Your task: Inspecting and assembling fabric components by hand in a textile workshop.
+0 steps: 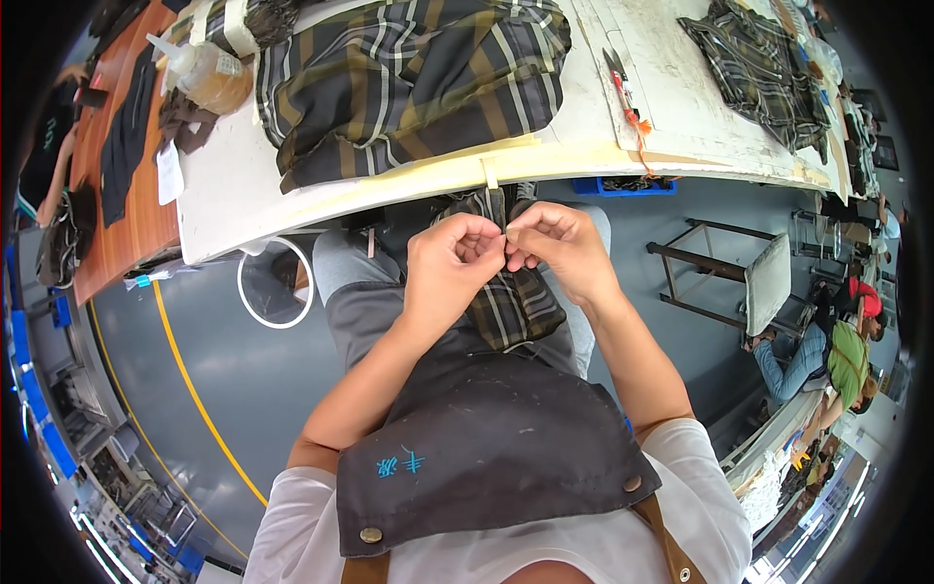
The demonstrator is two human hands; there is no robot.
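Note:
Over my lap, just below the table edge, hangs a dark plaid cloth piece (518, 310) with olive, black and white stripes. My left hand (455, 261) pinches the cloth's narrow upper part between thumb and forefinger. Against it, fingertips almost touching, my right hand (556, 251) pinches the same spot. Whatever tiny thing may sit between the fingertips is too small to make out. A larger heap of matching plaid fabric (413, 92) lies on the white table (593, 117) in front of me.
Red-handled scissors (619, 80) with an orange cord lie right of the heap. Farther right is another plaid bundle (764, 73). A bottle of amber liquid (212, 78) stands at left. Below are a white-rimmed bin (276, 323), a blue crate (623, 187) and a stool (767, 282). Other people sit at right.

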